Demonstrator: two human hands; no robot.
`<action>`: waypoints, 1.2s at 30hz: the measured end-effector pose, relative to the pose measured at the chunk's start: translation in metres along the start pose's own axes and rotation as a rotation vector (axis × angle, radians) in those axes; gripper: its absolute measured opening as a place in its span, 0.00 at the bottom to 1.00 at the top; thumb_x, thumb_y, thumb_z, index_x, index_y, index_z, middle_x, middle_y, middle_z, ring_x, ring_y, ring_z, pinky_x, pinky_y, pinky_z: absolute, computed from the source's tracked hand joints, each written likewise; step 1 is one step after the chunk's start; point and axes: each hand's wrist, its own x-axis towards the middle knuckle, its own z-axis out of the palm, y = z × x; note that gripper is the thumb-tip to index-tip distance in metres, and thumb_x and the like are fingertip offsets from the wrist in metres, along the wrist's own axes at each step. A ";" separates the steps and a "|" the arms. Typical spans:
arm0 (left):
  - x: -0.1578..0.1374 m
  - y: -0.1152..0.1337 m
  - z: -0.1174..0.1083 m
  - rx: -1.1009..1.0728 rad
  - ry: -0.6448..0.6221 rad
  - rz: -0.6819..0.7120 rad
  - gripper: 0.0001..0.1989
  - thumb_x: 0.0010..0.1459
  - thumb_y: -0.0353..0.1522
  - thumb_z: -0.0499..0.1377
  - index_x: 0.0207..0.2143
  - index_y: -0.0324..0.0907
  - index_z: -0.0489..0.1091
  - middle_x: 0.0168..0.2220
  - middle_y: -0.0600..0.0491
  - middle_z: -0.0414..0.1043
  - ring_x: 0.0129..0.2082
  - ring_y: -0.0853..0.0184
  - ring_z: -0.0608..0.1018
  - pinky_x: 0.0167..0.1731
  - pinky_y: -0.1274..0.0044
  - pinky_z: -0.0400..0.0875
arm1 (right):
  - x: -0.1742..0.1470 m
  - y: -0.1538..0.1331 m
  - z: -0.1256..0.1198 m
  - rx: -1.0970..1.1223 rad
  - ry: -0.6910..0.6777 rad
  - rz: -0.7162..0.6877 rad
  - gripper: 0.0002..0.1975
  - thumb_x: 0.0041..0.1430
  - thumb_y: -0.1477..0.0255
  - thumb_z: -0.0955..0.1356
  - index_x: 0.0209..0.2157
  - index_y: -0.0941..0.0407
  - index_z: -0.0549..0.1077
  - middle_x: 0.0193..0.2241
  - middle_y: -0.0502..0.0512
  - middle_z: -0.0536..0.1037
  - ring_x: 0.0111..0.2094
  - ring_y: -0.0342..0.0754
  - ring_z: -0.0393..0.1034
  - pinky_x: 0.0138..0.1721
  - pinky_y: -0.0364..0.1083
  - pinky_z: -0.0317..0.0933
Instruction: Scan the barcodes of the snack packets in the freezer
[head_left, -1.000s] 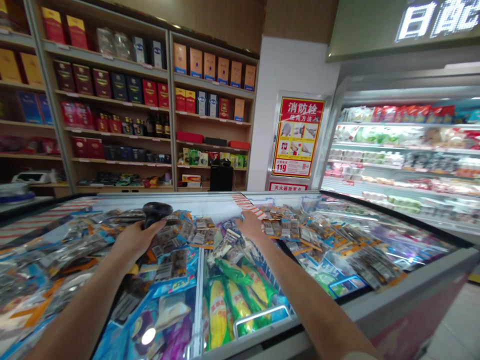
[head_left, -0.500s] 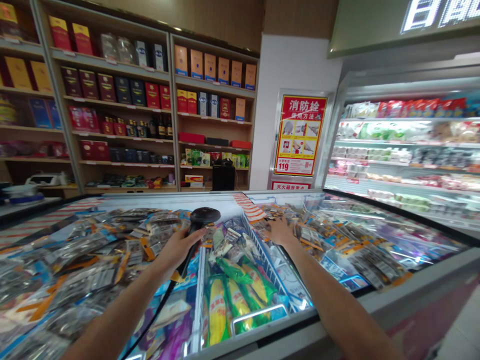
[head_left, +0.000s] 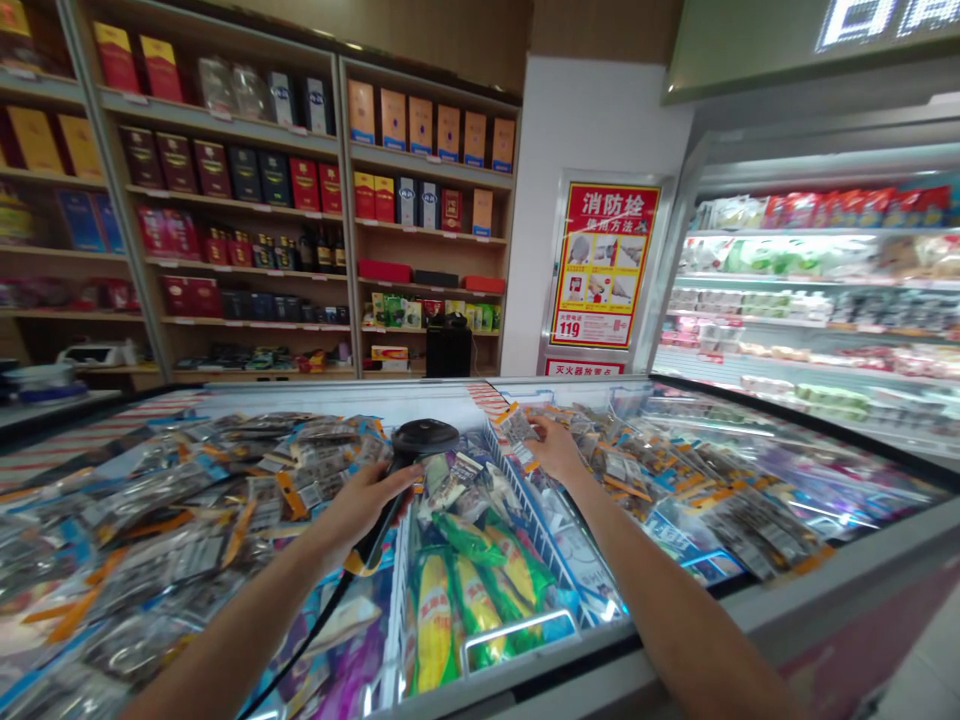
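Observation:
My left hand is wrapped round the handle of a black barcode scanner, whose head tilts over the freezer and whose cord trails down toward me. Pinched in the fingers of my right hand is a small clear packet with orange edges, raised above the goods. Below my right hand, more packaged snacks lie spread over the freezer's right side. Between my arms, green and yellow corn packs lie inside a white wire basket.
Orange-edged packets cover the left side of the chest freezer. Beyond it stand shelves of boxed goods, a red fire-hydrant poster and a lit refrigerated display at right.
My right hand has lifted a packet off the pile and turned it up toward the scanner. The scanner in my left hand has shifted slightly right.

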 end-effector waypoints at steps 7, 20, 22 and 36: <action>-0.003 0.005 0.000 0.000 -0.034 0.030 0.17 0.43 0.46 0.55 0.19 0.40 0.61 0.14 0.57 0.62 0.14 0.73 0.64 0.16 0.80 0.56 | 0.002 0.011 0.017 0.254 -0.033 0.015 0.21 0.41 0.78 0.62 0.41 0.56 0.68 0.33 0.51 0.76 0.32 0.47 0.70 0.35 0.44 0.61; -0.007 0.010 0.004 0.040 -0.073 0.056 0.18 0.43 0.46 0.54 0.16 0.41 0.60 0.13 0.57 0.61 0.13 0.74 0.62 0.15 0.81 0.55 | 0.002 0.012 0.018 0.218 -0.061 -0.039 0.20 0.43 0.77 0.61 0.41 0.56 0.69 0.36 0.49 0.74 0.37 0.48 0.68 0.38 0.45 0.60; -0.007 0.010 0.004 0.027 -0.077 0.030 0.18 0.43 0.46 0.54 0.16 0.41 0.60 0.13 0.57 0.61 0.13 0.74 0.62 0.15 0.81 0.56 | 0.002 0.011 0.022 0.278 -0.029 -0.004 0.20 0.43 0.77 0.61 0.42 0.56 0.68 0.36 0.50 0.75 0.36 0.48 0.69 0.37 0.45 0.61; -0.008 0.006 0.011 -0.160 -0.076 -0.050 0.16 0.43 0.44 0.56 0.21 0.39 0.64 0.16 0.55 0.65 0.16 0.73 0.67 0.17 0.81 0.60 | -0.007 0.001 0.041 0.278 0.077 0.093 0.16 0.46 0.72 0.60 0.39 0.57 0.64 0.27 0.50 0.75 0.28 0.46 0.68 0.28 0.43 0.61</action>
